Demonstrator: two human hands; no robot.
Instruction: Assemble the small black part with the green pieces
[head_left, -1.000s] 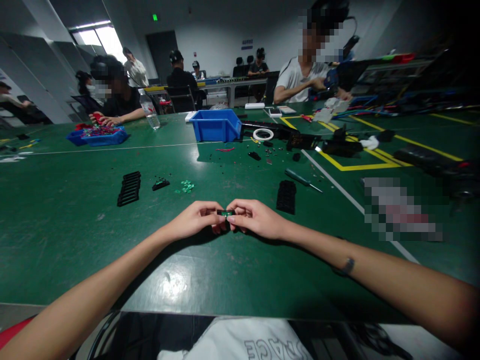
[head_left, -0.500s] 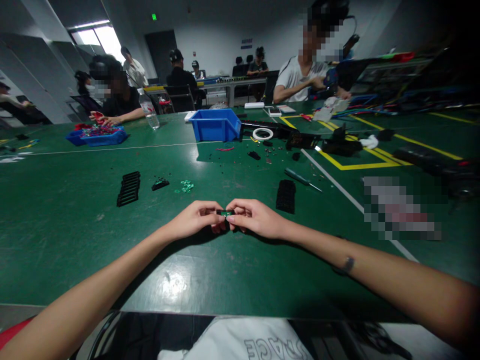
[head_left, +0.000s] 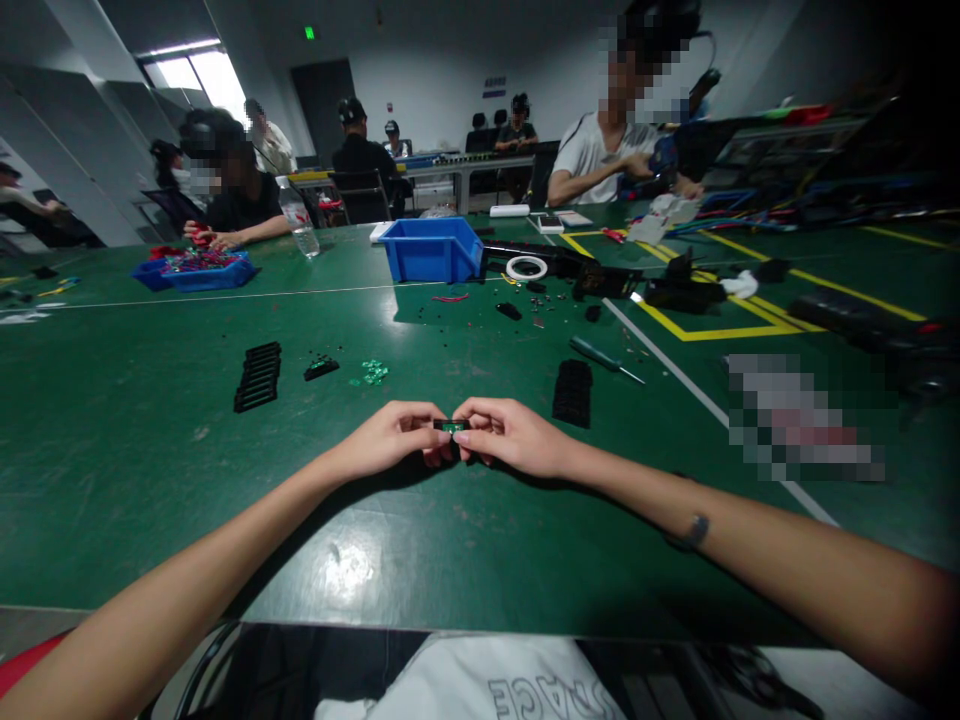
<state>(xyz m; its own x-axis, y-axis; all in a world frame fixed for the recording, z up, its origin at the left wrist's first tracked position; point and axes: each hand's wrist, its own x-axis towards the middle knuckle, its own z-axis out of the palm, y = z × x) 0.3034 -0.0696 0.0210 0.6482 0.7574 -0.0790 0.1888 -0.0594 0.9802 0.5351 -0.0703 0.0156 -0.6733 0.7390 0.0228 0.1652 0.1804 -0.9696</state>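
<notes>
My left hand [head_left: 394,437] and my right hand [head_left: 510,435] meet fingertip to fingertip low over the green table [head_left: 150,470]. Both pinch one small black part with a green piece [head_left: 451,426] between them. Right of my right hand lies a black ribbed block [head_left: 574,392]. A row of black parts [head_left: 259,376], a small black part [head_left: 321,368] and a scatter of tiny green pieces [head_left: 371,373] lie to the left, beyond my left hand.
A screwdriver [head_left: 604,360] lies past the ribbed block. Farther back stand a blue bin [head_left: 433,249], a tape roll [head_left: 526,268] and a water bottle [head_left: 300,222]. Other people sit at the far side, one by a blue tray [head_left: 196,272].
</notes>
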